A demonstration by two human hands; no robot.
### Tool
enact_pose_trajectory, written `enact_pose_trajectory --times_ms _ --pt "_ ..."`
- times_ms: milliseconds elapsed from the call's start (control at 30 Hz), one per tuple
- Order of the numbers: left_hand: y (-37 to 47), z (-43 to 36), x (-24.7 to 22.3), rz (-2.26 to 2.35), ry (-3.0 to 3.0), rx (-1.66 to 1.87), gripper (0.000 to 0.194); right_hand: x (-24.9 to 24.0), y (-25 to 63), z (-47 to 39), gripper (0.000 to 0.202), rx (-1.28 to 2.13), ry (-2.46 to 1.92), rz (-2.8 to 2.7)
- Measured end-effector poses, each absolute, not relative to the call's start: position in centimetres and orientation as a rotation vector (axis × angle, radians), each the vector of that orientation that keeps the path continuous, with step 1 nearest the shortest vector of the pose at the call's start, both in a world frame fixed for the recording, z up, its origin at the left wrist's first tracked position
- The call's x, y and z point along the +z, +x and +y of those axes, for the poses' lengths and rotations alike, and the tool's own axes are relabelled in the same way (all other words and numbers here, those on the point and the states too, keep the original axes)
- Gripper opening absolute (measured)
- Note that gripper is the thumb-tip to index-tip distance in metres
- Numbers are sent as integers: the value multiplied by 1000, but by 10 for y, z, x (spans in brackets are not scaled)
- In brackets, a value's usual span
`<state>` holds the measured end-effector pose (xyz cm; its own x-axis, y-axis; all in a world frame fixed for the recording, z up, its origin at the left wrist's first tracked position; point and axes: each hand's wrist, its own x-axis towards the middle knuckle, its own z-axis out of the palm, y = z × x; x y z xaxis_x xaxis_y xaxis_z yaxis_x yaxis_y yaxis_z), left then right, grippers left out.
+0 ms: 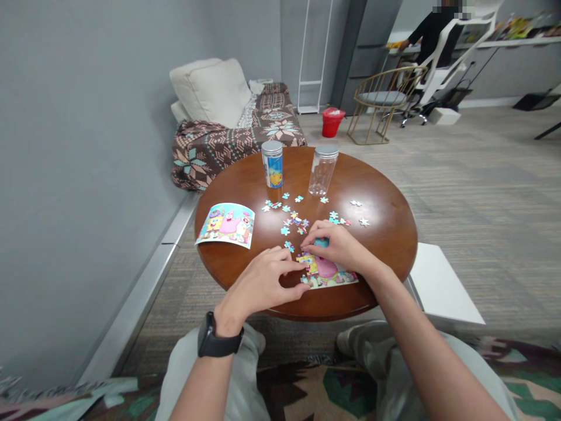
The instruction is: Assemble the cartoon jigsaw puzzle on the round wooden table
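Observation:
A partly joined jigsaw puzzle point(326, 269) with a pink and a yellow cartoon figure lies near the table's front edge. My left hand point(267, 275) is at its left side, thumb and fingers apart, the tips by the edge pieces. Over the puzzle's upper part, my right hand point(335, 242) has its thumb and fingers pinched together at the upper left edge, on what looks like a puzzle piece, mostly hidden by the fingers. Loose puzzle pieces point(294, 220) are scattered just beyond my hands. To the left lies a curled reference picture point(228, 225) of the cartoon characters.
On the round wooden table point(372, 257) stand a lidded jar with a cartoon label point(273, 166) and a clear lidded jar point(323, 171). Beyond are a covered couch point(236, 137), a red bin point(332, 123), a gold-framed chair point(381, 99) and a person in black point(432, 38).

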<state>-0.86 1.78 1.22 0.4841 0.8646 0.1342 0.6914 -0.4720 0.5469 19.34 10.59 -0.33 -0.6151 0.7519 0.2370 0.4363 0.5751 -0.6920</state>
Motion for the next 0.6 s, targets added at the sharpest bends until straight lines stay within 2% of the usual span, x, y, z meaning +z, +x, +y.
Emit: enact_pose_trajectory --times_ms 100,333,600 --pt "-8 18 14 1296 2320 555 30 -3 194 105 7 827 -940 -2268" --pt "-8 17 13 1278 2341 566 29 -2 197 105 29 1023 -1001 -2033" --pt "-8 17 13 1308 2347 534 34 2 200 102 34 1028 -1030 -1867"
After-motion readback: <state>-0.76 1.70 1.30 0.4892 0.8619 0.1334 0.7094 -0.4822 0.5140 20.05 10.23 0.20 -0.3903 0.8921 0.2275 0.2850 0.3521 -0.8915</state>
